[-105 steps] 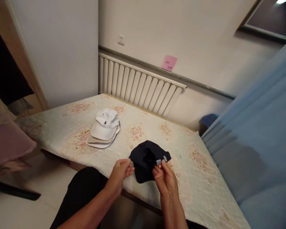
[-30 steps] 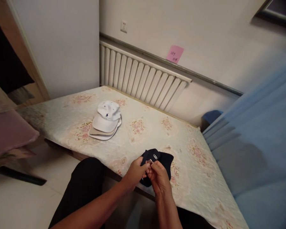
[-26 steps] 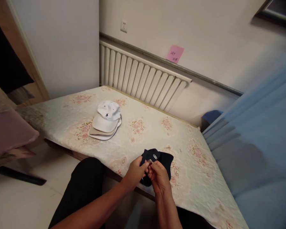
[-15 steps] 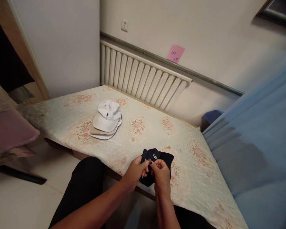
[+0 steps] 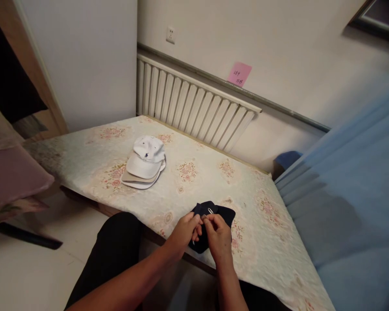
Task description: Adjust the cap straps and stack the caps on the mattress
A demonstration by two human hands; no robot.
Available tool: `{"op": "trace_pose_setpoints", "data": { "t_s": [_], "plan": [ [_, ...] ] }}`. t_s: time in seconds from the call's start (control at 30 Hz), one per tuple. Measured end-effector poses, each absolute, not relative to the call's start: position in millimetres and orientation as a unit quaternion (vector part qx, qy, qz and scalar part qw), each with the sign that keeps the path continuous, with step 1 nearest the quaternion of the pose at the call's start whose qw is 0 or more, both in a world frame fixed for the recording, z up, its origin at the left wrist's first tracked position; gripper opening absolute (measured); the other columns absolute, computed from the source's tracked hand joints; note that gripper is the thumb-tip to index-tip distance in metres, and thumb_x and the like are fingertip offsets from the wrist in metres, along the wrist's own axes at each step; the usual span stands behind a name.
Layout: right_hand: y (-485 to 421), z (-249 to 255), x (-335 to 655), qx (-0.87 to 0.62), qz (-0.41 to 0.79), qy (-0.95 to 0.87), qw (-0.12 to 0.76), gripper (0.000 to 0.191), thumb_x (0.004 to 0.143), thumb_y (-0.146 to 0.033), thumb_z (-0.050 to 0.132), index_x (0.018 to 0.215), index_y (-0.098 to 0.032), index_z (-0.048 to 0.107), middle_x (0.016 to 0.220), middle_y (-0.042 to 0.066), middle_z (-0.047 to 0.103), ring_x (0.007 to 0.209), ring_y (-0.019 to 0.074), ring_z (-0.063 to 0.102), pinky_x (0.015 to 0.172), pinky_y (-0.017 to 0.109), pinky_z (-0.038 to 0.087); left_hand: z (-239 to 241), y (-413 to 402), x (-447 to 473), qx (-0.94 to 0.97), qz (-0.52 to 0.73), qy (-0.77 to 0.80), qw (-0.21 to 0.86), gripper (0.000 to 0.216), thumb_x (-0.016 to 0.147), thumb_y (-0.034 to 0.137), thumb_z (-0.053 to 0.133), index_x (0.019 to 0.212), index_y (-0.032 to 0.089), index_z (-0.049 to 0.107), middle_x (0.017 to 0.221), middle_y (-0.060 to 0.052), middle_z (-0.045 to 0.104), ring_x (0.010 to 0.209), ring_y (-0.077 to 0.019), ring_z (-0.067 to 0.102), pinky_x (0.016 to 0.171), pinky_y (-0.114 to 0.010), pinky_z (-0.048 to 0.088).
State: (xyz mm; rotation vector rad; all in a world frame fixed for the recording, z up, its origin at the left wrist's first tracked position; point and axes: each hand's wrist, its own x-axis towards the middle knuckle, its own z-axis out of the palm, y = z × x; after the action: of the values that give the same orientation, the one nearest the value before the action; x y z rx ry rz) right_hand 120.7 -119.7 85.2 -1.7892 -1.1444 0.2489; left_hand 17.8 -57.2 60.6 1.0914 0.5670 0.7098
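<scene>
A dark navy cap [image 5: 227, 214] lies on the near edge of the floral-covered surface, with its inside and back turned partly up. My left hand [image 5: 184, 231] is closed in a pinch on the cap's dark strap [image 5: 197, 209]. Close against it, my right hand [image 5: 221, 237] pinches at the same strap, thumb and fingertips together. A small metal buckle [image 5: 210, 211] shows just beyond the right fingertips. The fingers hide the part of the strap between them. Farther left sits a stack of caps, a white cap [image 5: 145, 162] on top and a beige brim [image 5: 139, 177] under it.
The floral cover [image 5: 266, 259] spreads over a low bed-like surface. Behind it a white radiator [image 5: 188, 101] runs along the wall. A blue curtain [image 5: 350, 194] hangs at the right. To the left are a pink cloth [image 5: 16, 177] and my knee [image 5: 119, 237].
My right fingers have moved slightly up and left, now covering part of the buckle. The strap held upright by my left hand has tipped lower. The stacked caps have not moved.
</scene>
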Motion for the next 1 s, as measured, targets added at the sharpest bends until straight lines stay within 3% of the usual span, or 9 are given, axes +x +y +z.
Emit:
{"op": "trace_pose_setpoints", "data": {
  "t_s": [0.13, 0.3, 0.4, 0.67, 1.0],
  "plan": [
    [-119, 94, 128, -0.724, 0.117, -0.459, 0.501, 0.019, 0.08, -0.033, 0.056, 0.068, -0.021, 0.062, 0.072, 0.0, 0.06, 0.069, 0.0153, 0.054, 0.065, 0.027, 0.039, 56, -57, 13, 0.514, 0.332, 0.264, 0.746, 0.038, 0.087, 0.049, 0.035, 0.089, 0.015, 0.051, 0.053, 0.005, 0.05, 0.039, -0.0074, 0.039, 0.045, -0.023, 0.038],
    [-110, 89, 138, -0.679, 0.313, -0.301, 0.592, 0.02, 0.07, -0.036, 0.063, 0.061, -0.02, 0.058, 0.046, -0.007, 0.044, 0.043, 0.0084, 0.034, 0.044, 0.024, 0.023, 54, -59, 10, 0.549, 0.288, 0.3, 0.725, 0.034, 0.086, 0.047, 0.037, 0.085, 0.016, 0.049, 0.048, 0.006, 0.047, 0.036, -0.0072, 0.037, 0.041, -0.021, 0.032],
    [-105, 83, 139, -0.657, 0.354, -0.269, 0.609, 0.023, 0.067, -0.039, 0.062, 0.058, -0.02, 0.054, 0.042, -0.008, 0.04, 0.038, 0.0063, 0.028, 0.04, 0.023, 0.017, 54, -64, 9, 0.57, 0.264, 0.296, 0.72, 0.032, 0.085, 0.046, 0.038, 0.083, 0.016, 0.051, 0.05, 0.005, 0.049, 0.038, -0.0073, 0.039, 0.04, -0.02, 0.029],
    [-104, 84, 137, -0.614, 0.407, -0.236, 0.634, 0.025, 0.059, -0.039, 0.067, 0.058, -0.018, 0.055, 0.043, -0.007, 0.044, 0.036, 0.0041, 0.028, 0.036, 0.019, 0.017, 48, -67, 6, 0.59, 0.242, 0.311, 0.704, 0.03, 0.086, 0.043, 0.038, 0.082, 0.017, 0.052, 0.045, 0.006, 0.044, 0.04, -0.0079, 0.038, 0.042, -0.02, 0.029],
    [-105, 84, 139, -0.602, 0.419, -0.233, 0.638, 0.023, 0.059, -0.036, 0.069, 0.058, -0.017, 0.056, 0.043, -0.006, 0.045, 0.035, 0.0034, 0.029, 0.034, 0.018, 0.018, 44, -64, 8, 0.597, 0.243, 0.309, 0.7, 0.031, 0.086, 0.043, 0.038, 0.08, 0.017, 0.053, 0.043, 0.007, 0.043, 0.038, -0.0082, 0.038, 0.042, -0.021, 0.028]
  ]
}}
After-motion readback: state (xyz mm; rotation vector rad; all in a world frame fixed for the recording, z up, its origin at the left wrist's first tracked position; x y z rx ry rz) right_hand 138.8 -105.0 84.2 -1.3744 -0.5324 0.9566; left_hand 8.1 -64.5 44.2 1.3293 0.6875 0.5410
